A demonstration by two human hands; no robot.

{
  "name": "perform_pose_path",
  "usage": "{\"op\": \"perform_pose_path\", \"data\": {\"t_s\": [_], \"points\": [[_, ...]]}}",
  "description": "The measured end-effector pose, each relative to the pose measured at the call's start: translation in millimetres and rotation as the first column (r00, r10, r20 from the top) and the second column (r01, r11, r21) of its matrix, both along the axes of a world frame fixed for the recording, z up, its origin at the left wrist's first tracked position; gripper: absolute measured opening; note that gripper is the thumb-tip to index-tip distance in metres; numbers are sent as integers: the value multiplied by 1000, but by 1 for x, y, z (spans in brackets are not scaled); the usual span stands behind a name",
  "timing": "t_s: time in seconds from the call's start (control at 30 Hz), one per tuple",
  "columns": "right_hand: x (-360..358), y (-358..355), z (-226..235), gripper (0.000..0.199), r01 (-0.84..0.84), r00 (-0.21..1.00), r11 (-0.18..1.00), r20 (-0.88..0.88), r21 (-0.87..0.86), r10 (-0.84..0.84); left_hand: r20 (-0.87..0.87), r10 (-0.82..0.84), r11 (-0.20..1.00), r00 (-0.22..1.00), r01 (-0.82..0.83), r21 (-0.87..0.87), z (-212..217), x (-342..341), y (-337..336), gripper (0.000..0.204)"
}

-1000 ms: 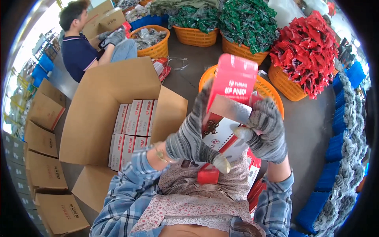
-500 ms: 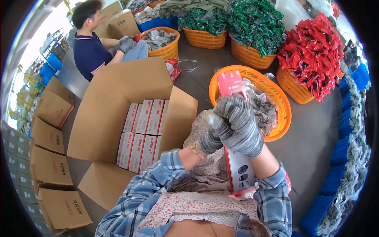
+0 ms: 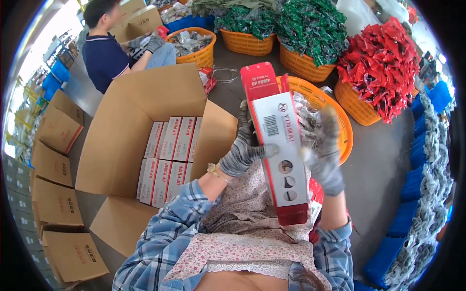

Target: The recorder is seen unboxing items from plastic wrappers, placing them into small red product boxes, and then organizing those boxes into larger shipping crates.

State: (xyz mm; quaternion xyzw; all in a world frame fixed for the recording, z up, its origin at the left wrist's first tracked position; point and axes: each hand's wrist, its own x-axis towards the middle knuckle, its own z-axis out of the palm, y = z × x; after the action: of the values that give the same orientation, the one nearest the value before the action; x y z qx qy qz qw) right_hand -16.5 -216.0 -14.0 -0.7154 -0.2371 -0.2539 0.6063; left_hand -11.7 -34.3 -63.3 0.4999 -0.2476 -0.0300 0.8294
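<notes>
A long white and red carton (image 3: 283,170) is upright before my chest, its red flap (image 3: 259,80) standing open at the top. My left hand (image 3: 246,148), in a grey knit glove, grips the carton's left edge with the thumb across its front. On the other side, my gloved right hand (image 3: 327,155) is blurred by motion, thumb and fingers apart, close to the carton's right edge. Behind it, an orange basket (image 3: 346,131) holds clear-bagged parts. To the left, a large open cardboard box (image 3: 104,160) contains several upright white and red cartons (image 3: 162,182).
More red and white packaging (image 3: 315,196) lies by my lap. Orange baskets (image 3: 247,42) with green and red (image 3: 381,68) bagged items stand ahead. A co-worker (image 3: 104,56) sits at the far left. Closed cardboard boxes (image 3: 75,254) line the left, blue bins (image 3: 386,257) the right.
My hands were clasped together above the carton on my lap. Now they are apart, and the carton is raised upright in my left hand, its printed front showing.
</notes>
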Motion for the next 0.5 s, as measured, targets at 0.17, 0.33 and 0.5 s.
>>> {"op": "perform_pose_path", "data": {"t_s": [0.17, 0.33, 0.5], "points": [[-21, 39, -38, 100, 10, 975, 1000, -221, -10, -12, -192, -33, 996, 981, 48, 77, 19, -23, -5, 86], [-19, 48, -41, 91, 12, 972, 945, -227, 326, 67, -140, -221, 937, 965, 250, 243, 5, 4, 13, 80], [2, 19, -11, 73, 236, 972, 960, 54, -149, -230, -241, -260, 940, 935, 302, 157, 7, -24, 17, 74]]}}
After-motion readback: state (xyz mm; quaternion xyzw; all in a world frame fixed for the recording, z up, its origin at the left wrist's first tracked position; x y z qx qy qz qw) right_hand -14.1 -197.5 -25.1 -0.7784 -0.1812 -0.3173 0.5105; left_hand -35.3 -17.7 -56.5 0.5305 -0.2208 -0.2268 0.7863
